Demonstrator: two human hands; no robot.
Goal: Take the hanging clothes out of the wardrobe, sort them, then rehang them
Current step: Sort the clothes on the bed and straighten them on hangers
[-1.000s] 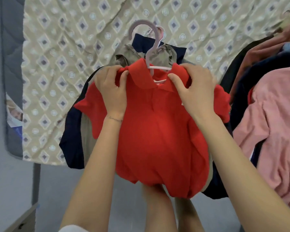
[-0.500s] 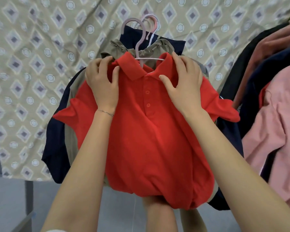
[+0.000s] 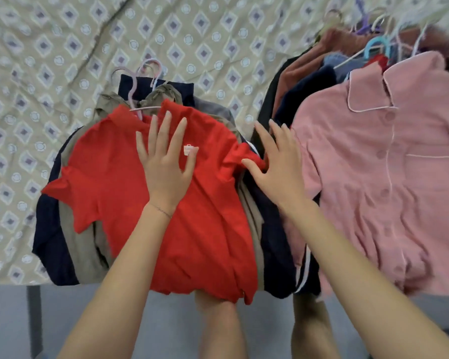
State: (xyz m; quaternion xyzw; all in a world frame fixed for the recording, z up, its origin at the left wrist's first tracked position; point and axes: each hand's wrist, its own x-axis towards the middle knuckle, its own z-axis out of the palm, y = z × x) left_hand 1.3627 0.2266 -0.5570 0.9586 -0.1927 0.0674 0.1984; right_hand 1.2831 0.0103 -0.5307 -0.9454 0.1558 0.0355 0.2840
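Burying khaki shirt [image 3: 81, 244] — red polo [image 3: 205, 229], hangers [image 3: 376, 45] (blurred)

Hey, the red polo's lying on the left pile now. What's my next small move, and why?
Probably slide your right hand onto the pink shirt and lift it by its collar. The red polo lies flat on its hanger under your open left hand, while the pink shirt lies topmost just beside your right hand.

Matt red cloth polo shirt [image 3: 130, 182] on a smooth plastic hanger [image 3: 135, 99]; patterned sheet [image 3: 49, 60] creased cloth.
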